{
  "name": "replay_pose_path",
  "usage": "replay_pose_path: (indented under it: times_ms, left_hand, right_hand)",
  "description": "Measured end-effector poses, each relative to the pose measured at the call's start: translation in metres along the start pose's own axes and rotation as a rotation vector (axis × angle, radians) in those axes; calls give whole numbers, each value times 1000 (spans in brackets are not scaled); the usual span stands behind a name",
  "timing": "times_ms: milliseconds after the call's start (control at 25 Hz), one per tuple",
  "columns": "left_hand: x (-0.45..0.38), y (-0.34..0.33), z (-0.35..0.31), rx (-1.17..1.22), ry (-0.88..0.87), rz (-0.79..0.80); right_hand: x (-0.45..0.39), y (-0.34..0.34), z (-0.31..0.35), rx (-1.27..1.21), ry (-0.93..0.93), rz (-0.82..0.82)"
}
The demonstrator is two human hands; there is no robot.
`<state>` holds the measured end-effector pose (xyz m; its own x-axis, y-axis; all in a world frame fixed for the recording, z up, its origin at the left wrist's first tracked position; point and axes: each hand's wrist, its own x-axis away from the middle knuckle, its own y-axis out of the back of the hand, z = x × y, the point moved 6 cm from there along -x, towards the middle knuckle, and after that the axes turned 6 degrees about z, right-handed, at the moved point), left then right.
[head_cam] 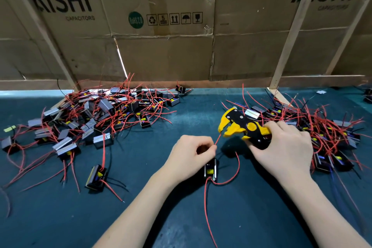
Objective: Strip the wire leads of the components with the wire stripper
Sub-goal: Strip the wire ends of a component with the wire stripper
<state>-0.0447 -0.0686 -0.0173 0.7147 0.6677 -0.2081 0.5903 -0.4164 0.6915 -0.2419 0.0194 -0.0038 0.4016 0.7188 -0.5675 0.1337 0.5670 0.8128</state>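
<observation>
My right hand (285, 147) grips the handles of a yellow and black wire stripper (239, 125), its jaws pointing left. My left hand (191, 153) pinches a red wire lead (217, 138) between thumb and fingers; the lead's tip reaches the stripper's jaws. That lead belongs to a small black component with a yellow part (210, 170), which lies on the mat just below my left hand. Two more red leads trail from it toward me and to the right.
A big heap of components with red leads (104, 115) lies at the left on the dark green mat (60, 217). A second heap (326, 133) sits at the right, behind my right hand. One loose component (96, 176) lies front left. Cardboard walls (161, 46) close the back.
</observation>
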Motion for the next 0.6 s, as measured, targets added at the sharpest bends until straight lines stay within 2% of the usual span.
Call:
replay_pose_path:
  times_ms: [120, 280, 400, 480, 560, 600]
  left_hand:
    - [-1, 1, -7, 0, -63, 19]
    - [8, -9, -5, -127, -89, 144]
    - [4, -7, -3, -103, -44, 34]
    - [4, -7, -3, 76, -25, 2]
    - [5, -14, -6, 291, -10, 89]
    - [5, -16, -7, 321, -22, 116]
  right_hand:
    - [1, 0, 2, -23, -50, 47]
    - [-5, 6, -17, -114, -213, 74]
    - [-6, 11, -30, -146, -277, 83]
    - [-4, 10, -29, -217, -313, 96]
    - [-4, 12, -28, -302, -331, 76]
    - [-5, 14, -30, -344, -339, 62]
